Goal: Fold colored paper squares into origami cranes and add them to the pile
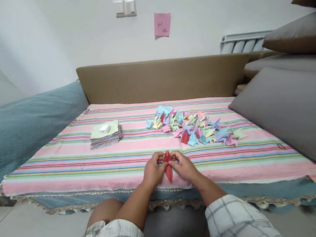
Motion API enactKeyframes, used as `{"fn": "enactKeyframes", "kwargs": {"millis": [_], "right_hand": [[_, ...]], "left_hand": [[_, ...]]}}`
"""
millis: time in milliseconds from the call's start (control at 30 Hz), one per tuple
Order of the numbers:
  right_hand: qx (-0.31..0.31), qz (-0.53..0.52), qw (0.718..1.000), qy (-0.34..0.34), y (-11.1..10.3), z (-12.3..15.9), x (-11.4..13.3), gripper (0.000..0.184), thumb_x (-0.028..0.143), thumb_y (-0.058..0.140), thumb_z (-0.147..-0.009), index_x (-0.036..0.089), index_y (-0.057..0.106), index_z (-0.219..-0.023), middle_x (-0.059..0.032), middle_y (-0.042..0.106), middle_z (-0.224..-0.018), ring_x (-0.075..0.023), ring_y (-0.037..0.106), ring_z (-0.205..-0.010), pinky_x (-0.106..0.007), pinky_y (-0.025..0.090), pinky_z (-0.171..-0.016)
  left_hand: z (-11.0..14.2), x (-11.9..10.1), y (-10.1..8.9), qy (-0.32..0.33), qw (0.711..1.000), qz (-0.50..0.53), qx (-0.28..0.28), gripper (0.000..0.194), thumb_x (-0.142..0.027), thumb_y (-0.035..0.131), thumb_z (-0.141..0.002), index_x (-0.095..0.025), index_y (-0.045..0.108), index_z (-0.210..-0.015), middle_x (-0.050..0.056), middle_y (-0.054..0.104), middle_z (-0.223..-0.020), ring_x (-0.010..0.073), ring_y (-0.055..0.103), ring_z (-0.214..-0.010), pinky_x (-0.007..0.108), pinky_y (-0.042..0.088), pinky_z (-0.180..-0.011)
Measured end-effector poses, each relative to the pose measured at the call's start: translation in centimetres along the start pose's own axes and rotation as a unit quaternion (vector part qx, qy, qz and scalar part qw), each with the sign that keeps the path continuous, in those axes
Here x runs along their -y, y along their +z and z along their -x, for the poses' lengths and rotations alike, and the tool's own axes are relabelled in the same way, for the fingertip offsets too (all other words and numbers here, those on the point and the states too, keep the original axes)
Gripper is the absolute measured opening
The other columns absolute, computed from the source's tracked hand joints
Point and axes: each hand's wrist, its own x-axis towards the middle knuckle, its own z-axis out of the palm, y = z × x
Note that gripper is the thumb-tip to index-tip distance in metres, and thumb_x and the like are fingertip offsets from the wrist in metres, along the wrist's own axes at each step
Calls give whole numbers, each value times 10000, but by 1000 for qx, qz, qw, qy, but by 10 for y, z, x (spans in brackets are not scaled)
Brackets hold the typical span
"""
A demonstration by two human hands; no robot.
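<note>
A partly folded red origami paper (pixel 168 173) is held between my two hands, low over the front of the striped cloth. It is long and narrow, with one pointed end toward me and two thin points at the far end. My left hand (pixel 154 169) pinches its left side with thumb and fingers. On the other side my right hand (pixel 183 166) grips it the same way, and both thumbs meet near its middle. Beyond my hands lies a spread of folded paper cranes (pixel 192 128) in many colours.
Left of the cranes stands a stack of coloured paper sheets (pixel 106 139) with a small white box (pixel 104 128) on top. The striped cloth (pixel 68 167) covers the sofa seat. Grey cushions (pixel 290 110) pile up at right; a blue armrest (pixel 33 124) borders the left.
</note>
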Motion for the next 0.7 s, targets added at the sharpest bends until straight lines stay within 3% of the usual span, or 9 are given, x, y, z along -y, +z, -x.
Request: {"fn": "enactKeyframes", "kwargs": {"millis": [133,200,267,333,400,533,633,700], "right_hand": [[-12,-223,974,36,5,2,9,288,349,593,-738,200,518,-972,-23,640,-827,-150,612,-745,-300,487,-701],[-23,-268,962,56,7,3,14,295,374,641,-697,187,548,-905,-27,649,-797,-149,615,-723,-294,490,-693],[-53,-279,956,72,9,3,18,274,383,662,-679,177,568,-834,-27,651,-762,-145,609,-689,-287,490,-674],[-103,-268,955,75,10,4,21,257,381,660,-683,178,570,-813,-22,645,-735,-139,595,-651,-278,489,-638],[-146,-238,958,60,10,5,24,226,368,636,-709,184,565,-819,-20,635,-726,-138,584,-636,-273,487,-615],[-161,-92,982,-33,11,12,34,144,304,572,-769,197,605,-859,-39,612,-784,-145,566,-679,-282,487,-637],[-112,3,985,-128,8,18,40,211,259,536,-793,212,636,-973,-62,591,-879,-171,559,-807,-313,485,-737],[-92,16,984,-151,5,19,41,248,248,503,-816,218,638,-1022,-64,572,-895,-180,549,-865,-328,474,-788]], "left_hand": [[0,-6,5,-62,959,276,-18,378,-261,674,-642,-218,425,-924,-29,629,-748,117,602,-661,262,472,-663],[2,-10,5,-66,947,311,-46,352,-267,703,-616,-204,428,-827,-38,613,-714,103,589,-637,243,466,-654],[5,-12,6,-44,959,261,-99,285,-274,709,-618,-186,469,-746,-28,601,-704,103,579,-650,235,462,-659],[9,-14,7,-12,976,167,-138,192,-294,691,-653,-173,551,-706,-1,611,-726,123,582,-703,243,465,-684],[13,-16,9,2,984,120,-129,154,-317,664,-692,-174,636,-741,29,645,-782,152,596,-768,268,474,-722],[15,-20,13,-55,961,257,-91,294,-345,704,-655,-171,670,-888,52,691,-859,183,629,-817,306,500,-760],[12,-24,13,-113,919,363,-101,313,-333,775,-560,-159,653,-789,9,677,-728,139,624,-686,260,508,-680],[10,-27,10,-154,893,408,-109,317,-335,797,-521,-151,626,-715,-21,642,-647,95,588,-582,215,490,-588]]}}
